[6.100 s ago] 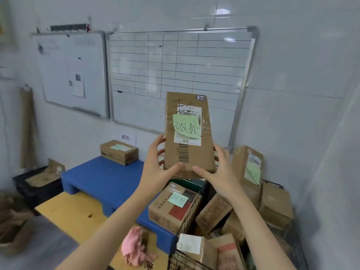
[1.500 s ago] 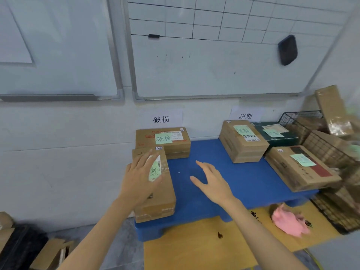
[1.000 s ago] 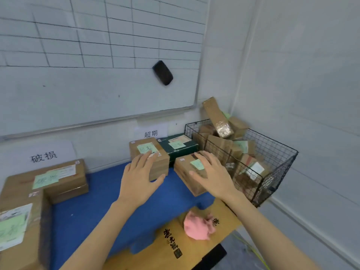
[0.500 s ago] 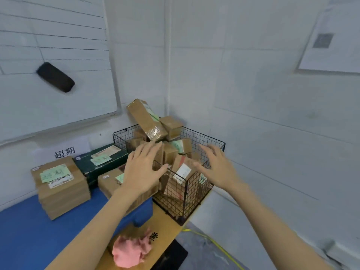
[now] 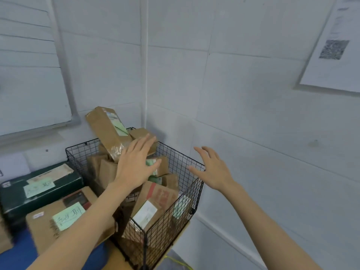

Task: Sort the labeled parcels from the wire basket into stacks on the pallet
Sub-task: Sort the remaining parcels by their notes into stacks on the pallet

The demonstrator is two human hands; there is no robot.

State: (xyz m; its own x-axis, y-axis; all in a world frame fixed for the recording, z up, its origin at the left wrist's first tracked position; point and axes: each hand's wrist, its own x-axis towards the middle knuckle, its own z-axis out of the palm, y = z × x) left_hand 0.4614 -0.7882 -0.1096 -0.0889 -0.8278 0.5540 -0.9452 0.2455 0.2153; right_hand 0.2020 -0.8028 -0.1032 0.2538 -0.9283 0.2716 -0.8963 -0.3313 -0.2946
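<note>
While my left grip (image 5: 134, 168) hovers released over the basket (image 5: 176, 153) of parcels (image 5: 155, 201), my right grip (image 5: 213, 170) hovers released beside its rim.

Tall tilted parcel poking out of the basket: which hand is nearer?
Left. The left hand is spread just beside the lower end of the parcel; the right hand hovers apart, over the right rim of the basket.

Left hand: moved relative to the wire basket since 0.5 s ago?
Yes. The left hand has gone from the wire basket's near-left rim to over its middle, closer to the tall tilted parcel.
</note>
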